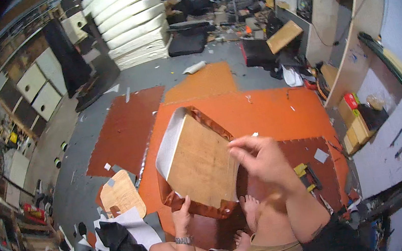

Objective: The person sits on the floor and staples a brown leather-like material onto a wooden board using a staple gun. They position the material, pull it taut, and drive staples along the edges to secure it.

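A wooden board with rounded corners is tilted up in front of me. White padding shows along its upper left side, and a shiny brown cover wraps over its other edges. My left hand grips the lower left edge, fingers closed on the cover and board. At the right edge, thumb and fingers of my right hand pinch together at the border of the cover. What lies right between those fingertips is hard to make out.
A yellow and black tool lies on the mat by my right knee. Another wooden board rests at left, above black and white scraps. Orange and brown sheets cover the floor. White foam blocks are stacked ahead; shelving stands right.
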Demonstrator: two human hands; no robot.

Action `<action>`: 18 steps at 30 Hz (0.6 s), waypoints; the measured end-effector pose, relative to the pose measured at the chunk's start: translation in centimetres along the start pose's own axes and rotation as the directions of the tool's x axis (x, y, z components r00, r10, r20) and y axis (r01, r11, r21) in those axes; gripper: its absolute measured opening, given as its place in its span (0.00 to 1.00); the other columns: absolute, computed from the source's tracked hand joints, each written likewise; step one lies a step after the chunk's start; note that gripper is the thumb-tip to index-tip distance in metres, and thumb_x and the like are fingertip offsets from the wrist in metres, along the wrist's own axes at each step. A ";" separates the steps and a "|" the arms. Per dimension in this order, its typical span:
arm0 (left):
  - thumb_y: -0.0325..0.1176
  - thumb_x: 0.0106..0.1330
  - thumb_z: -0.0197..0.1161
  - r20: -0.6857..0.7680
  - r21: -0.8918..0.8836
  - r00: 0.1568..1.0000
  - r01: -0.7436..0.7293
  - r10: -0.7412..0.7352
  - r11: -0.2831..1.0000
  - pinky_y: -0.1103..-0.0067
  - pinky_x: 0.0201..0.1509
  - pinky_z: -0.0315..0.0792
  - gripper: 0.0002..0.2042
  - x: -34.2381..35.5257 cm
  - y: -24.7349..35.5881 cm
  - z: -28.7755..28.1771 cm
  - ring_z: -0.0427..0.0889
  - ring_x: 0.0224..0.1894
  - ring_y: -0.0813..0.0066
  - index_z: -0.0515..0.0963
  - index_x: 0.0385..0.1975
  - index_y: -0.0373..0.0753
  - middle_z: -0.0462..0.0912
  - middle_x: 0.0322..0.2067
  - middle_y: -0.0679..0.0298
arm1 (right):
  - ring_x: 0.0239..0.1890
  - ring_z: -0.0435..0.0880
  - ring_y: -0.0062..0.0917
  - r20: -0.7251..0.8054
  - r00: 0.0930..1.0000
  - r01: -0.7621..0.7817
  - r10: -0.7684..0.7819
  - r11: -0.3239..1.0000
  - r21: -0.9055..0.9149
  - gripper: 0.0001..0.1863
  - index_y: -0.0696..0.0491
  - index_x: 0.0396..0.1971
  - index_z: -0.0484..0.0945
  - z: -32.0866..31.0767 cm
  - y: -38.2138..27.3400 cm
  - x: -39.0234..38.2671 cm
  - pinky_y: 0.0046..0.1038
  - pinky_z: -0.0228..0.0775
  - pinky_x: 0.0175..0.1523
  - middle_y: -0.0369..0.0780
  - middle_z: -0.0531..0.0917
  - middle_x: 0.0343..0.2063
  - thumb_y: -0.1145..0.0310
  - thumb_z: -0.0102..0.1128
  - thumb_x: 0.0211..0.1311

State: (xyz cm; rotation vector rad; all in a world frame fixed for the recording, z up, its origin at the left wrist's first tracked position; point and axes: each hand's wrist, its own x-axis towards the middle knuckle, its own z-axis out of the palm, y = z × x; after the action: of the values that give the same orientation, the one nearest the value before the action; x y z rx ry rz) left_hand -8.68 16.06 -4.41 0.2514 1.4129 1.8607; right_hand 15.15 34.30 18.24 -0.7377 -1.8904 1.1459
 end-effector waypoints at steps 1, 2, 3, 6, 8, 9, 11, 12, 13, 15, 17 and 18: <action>0.25 0.70 0.69 0.015 0.176 0.999 -0.039 0.037 0.984 0.73 0.57 0.78 0.17 0.8 -0.9 -1.2 0.83 0.54 0.75 0.79 0.58 0.35 0.85 0.51 0.66 | 0.37 0.87 0.19 -0.035 0.999 -0.005 0.007 0.998 0.059 0.11 0.58 0.46 0.89 -1.5 1.2 0.7 0.25 0.79 0.45 0.35 0.91 0.37 0.67 0.69 0.72; 0.24 0.69 0.69 0.067 0.287 0.990 -0.140 0.126 0.948 0.74 0.57 0.78 0.17 1.3 -2.2 -1.9 0.83 0.54 0.76 0.80 0.57 0.35 0.85 0.51 0.67 | 0.37 0.87 0.19 -0.041 0.987 -0.147 0.155 0.977 0.157 0.12 0.57 0.47 0.88 -2.8 2.7 1.2 0.25 0.79 0.44 0.36 0.91 0.37 0.65 0.68 0.73; 0.23 0.69 0.69 0.083 0.412 0.985 -0.174 0.154 0.894 0.74 0.57 0.78 0.17 1.5 -3.3 -2.4 0.83 0.55 0.77 0.80 0.56 0.35 0.86 0.51 0.67 | 0.37 0.87 0.19 -0.029 0.982 -0.168 0.185 0.937 0.306 0.12 0.57 0.48 0.87 -3.7 4.6 1.6 0.25 0.80 0.43 0.37 0.91 0.37 0.64 0.66 0.75; 0.23 0.65 0.72 0.124 0.565 0.990 -0.126 0.067 0.815 0.76 0.56 0.78 0.17 0.5 -4.9 -3.7 0.85 0.50 0.77 0.82 0.53 0.35 0.88 0.47 0.65 | 0.36 0.87 0.19 0.003 0.852 -0.493 0.524 0.800 0.340 0.14 0.55 0.50 0.85 -3.6 11.3 1.5 0.26 0.81 0.41 0.38 0.90 0.38 0.60 0.64 0.77; 0.26 0.64 0.75 0.112 0.577 0.994 -0.056 -0.011 0.815 0.76 0.55 0.79 0.20 -0.6 -4.3 -3.6 0.85 0.46 0.78 0.81 0.55 0.33 0.88 0.44 0.65 | 0.36 0.86 0.20 0.101 0.764 -0.641 0.638 0.731 0.233 0.21 0.53 0.48 0.84 -1.4 15.3 -0.1 0.27 0.81 0.40 0.37 0.89 0.40 0.49 0.64 0.76; 0.26 0.64 0.75 0.140 0.600 0.989 -0.052 -0.041 0.799 0.75 0.55 0.80 0.20 -1.1 -3.4 -3.3 0.84 0.46 0.78 0.81 0.56 0.33 0.87 0.45 0.65 | 0.37 0.85 0.20 0.131 0.653 -0.757 0.746 0.634 0.161 0.23 0.53 0.48 0.84 0.0 16.9 -0.9 0.27 0.80 0.40 0.36 0.88 0.40 0.46 0.64 0.75; 0.27 0.64 0.75 0.161 0.655 0.979 -0.013 -0.123 0.756 0.75 0.54 0.80 0.21 -2.1 -0.7 -2.5 0.84 0.46 0.78 0.81 0.57 0.32 0.87 0.45 0.65 | 0.39 0.84 0.19 0.272 0.609 -0.792 0.745 0.584 0.175 0.27 0.53 0.47 0.84 2.8 19.2 -2.2 0.27 0.79 0.40 0.34 0.86 0.39 0.41 0.64 0.73; 0.29 0.68 0.74 0.270 0.613 0.942 -0.009 -0.199 0.790 0.75 0.55 0.80 0.24 -2.1 0.9 -1.9 0.83 0.46 0.79 0.78 0.62 0.33 0.86 0.48 0.65 | 0.40 0.82 0.19 0.315 0.611 -0.788 0.726 0.596 0.154 0.29 0.52 0.47 0.83 4.3 19.8 -2.3 0.28 0.77 0.40 0.33 0.85 0.39 0.36 0.62 0.73; 0.30 0.69 0.73 0.306 0.590 0.919 0.024 -0.251 0.807 0.75 0.55 0.80 0.24 -2.1 2.2 -1.0 0.83 0.47 0.79 0.78 0.64 0.33 0.86 0.50 0.64 | 0.39 0.82 0.20 0.341 0.643 -0.759 0.685 0.629 0.168 0.32 0.52 0.46 0.84 5.6 20.2 -2.1 0.29 0.76 0.39 0.33 0.85 0.38 0.33 0.60 0.72; 0.31 0.71 0.71 0.318 0.553 0.854 0.185 -0.411 0.812 0.76 0.55 0.80 0.25 -1.7 4.8 0.6 0.83 0.48 0.80 0.76 0.67 0.34 0.86 0.52 0.64 | 0.37 0.82 0.21 0.387 0.664 -0.736 0.640 0.651 0.185 0.38 0.53 0.43 0.84 7.7 20.6 -0.7 0.31 0.75 0.38 0.34 0.85 0.35 0.27 0.57 0.69; 0.30 0.72 0.68 0.426 0.708 0.841 -0.081 -0.333 0.701 0.73 0.55 0.80 0.27 -0.6 5.4 2.9 0.85 0.47 0.74 0.73 0.70 0.33 0.86 0.53 0.60 | 0.37 0.84 0.26 0.386 0.625 -0.751 0.678 0.657 0.063 0.45 0.57 0.38 0.85 9.3 20.6 1.6 0.34 0.77 0.39 0.39 0.86 0.34 0.21 0.54 0.65; 0.28 0.71 0.67 0.463 0.734 0.840 -0.184 -0.283 0.653 0.72 0.55 0.81 0.27 0.1 5.3 4.0 0.86 0.47 0.70 0.72 0.70 0.33 0.87 0.54 0.57 | 0.37 0.86 0.29 0.380 0.616 -0.750 0.690 0.661 0.015 0.49 0.59 0.36 0.86 10.0 20.5 2.3 0.36 0.77 0.40 0.41 0.87 0.33 0.19 0.53 0.63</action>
State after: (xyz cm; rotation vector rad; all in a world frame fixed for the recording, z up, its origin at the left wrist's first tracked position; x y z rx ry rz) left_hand -8.84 18.57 1.69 1.0669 1.6608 0.8884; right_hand 7.00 40.33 -2.34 -1.3499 -1.7459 2.0431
